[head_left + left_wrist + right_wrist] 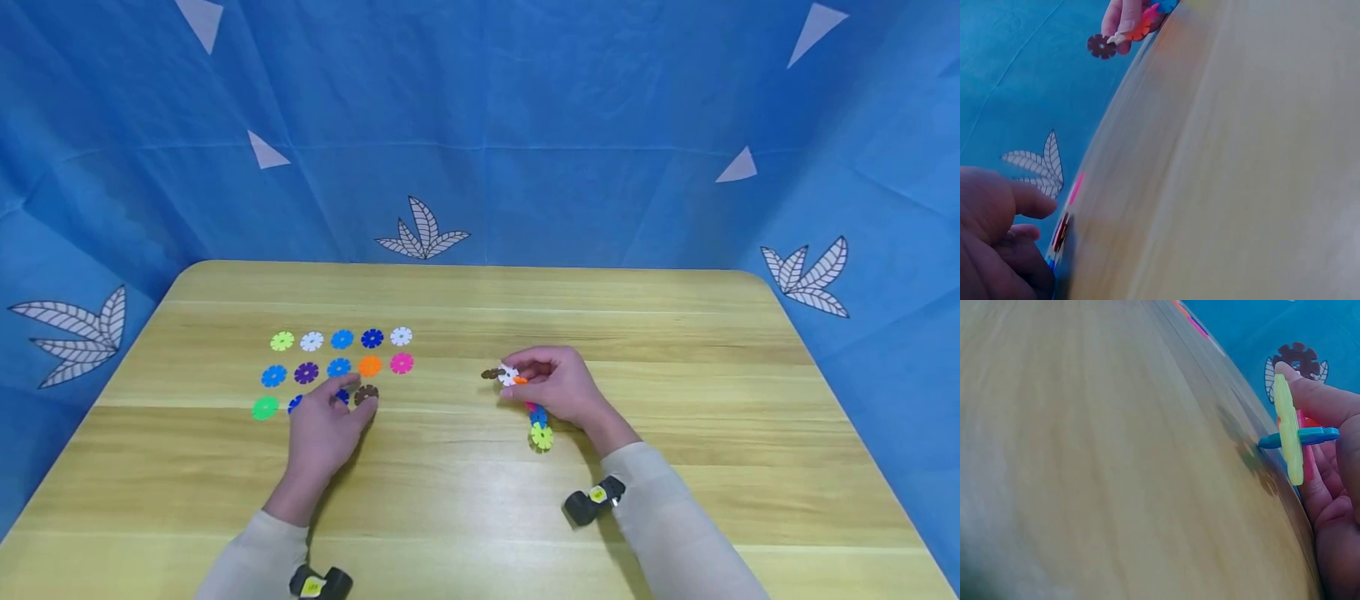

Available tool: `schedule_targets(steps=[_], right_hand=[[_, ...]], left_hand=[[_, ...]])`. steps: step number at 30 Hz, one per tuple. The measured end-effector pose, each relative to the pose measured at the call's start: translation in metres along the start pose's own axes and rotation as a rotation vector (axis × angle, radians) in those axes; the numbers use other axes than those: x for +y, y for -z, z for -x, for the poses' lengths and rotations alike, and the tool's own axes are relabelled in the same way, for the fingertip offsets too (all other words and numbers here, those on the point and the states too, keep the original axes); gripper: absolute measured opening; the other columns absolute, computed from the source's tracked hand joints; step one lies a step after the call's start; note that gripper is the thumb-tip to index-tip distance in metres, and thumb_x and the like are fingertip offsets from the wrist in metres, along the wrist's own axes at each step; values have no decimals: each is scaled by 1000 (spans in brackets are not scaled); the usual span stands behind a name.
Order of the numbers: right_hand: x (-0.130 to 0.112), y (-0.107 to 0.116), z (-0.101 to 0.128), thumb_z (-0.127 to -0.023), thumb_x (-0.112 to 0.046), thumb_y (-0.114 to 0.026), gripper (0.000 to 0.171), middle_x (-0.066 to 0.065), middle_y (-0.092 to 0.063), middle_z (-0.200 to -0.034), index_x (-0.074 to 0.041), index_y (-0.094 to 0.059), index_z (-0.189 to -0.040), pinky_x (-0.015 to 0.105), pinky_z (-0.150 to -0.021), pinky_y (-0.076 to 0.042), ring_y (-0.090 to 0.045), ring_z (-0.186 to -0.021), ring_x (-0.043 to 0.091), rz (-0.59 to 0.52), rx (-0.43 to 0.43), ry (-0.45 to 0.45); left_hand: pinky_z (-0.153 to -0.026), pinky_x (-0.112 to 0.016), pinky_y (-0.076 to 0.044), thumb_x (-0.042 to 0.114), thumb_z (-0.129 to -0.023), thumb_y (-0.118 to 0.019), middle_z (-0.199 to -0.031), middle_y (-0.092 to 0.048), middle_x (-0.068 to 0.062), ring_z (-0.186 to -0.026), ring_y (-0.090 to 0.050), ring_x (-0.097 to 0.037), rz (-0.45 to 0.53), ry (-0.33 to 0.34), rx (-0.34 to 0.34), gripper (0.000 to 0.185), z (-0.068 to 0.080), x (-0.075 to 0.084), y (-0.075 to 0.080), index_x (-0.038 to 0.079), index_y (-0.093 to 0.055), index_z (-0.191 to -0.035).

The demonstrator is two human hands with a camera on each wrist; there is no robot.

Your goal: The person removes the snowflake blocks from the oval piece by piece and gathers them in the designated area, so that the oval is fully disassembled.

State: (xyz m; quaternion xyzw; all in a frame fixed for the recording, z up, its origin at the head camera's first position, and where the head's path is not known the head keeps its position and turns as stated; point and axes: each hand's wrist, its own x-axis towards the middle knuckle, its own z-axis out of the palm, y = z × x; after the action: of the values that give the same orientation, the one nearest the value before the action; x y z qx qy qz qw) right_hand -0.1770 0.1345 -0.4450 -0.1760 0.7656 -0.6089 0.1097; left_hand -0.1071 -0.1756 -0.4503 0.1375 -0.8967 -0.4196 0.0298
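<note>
My right hand (558, 385) pinches a chain of interlocked notched plastic discs above the table. A brown disc (1101, 46) sits at its far end, joined to a white disc (507, 375). Orange, pink and blue discs follow, partly covered by the fingers, and a yellow-green disc (1288, 425) crosses the blue disc (1319, 435) at the near end. My left hand (326, 429) is low over the loose discs, thumb and forefinger apart, nothing held between them. Its thumb tip is right at a brown loose disc (367, 392); dark blue discs are partly hidden beneath the hand.
Loose discs lie in rows on the left of the wooden table (465, 500), among them a green disc (265, 408), an orange disc (370, 366) and a pink disc (402, 363). A blue patterned cloth (480, 125) hangs behind the table's far edge.
</note>
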Motion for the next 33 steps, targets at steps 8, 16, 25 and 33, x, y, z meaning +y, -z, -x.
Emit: schedule_targets(steps=[8, 16, 25, 33], right_hand=[[-3, -1, 0, -70, -5, -82, 36, 14, -67, -89, -1, -70, -104, 30, -66, -52, -61, -79, 33, 23, -9, -11], [-5, -3, 0, -69, -4, -83, 35, 15, -66, -86, -1, -70, -102, 28, -64, -50, -59, -75, 31, 50, -8, -10], [-5, -4, 0, -69, -3, -83, 36, 16, -66, -85, 0, -70, -103, 28, -64, -50, -59, -74, 32, 42, -15, -18], [-5, -3, -1, -69, -3, -82, 35, 17, -65, -83, 0, -70, -102, 28, -62, -50, -59, -71, 31, 50, -24, -7]], left_hand=[[-43, -27, -33, 19, -82, -74, -53, -39, 0, -46, -35, -13, 146, -131, 80, 42, 4, 10, -13, 8, -62, -120], [-44, -27, -32, 17, -82, -73, -51, -37, 2, -45, -32, -12, 161, -261, -54, 33, 6, 32, -36, 8, -65, -113], [-49, -28, -36, 19, -83, -73, -51, -37, 2, -46, -32, -11, 187, -274, -220, 28, -3, 49, -64, 11, -67, -109], [-48, -27, -35, 17, -82, -73, -50, -36, 3, -44, -32, -11, 216, -286, -291, 19, -10, 59, -82, 15, -70, -101]])
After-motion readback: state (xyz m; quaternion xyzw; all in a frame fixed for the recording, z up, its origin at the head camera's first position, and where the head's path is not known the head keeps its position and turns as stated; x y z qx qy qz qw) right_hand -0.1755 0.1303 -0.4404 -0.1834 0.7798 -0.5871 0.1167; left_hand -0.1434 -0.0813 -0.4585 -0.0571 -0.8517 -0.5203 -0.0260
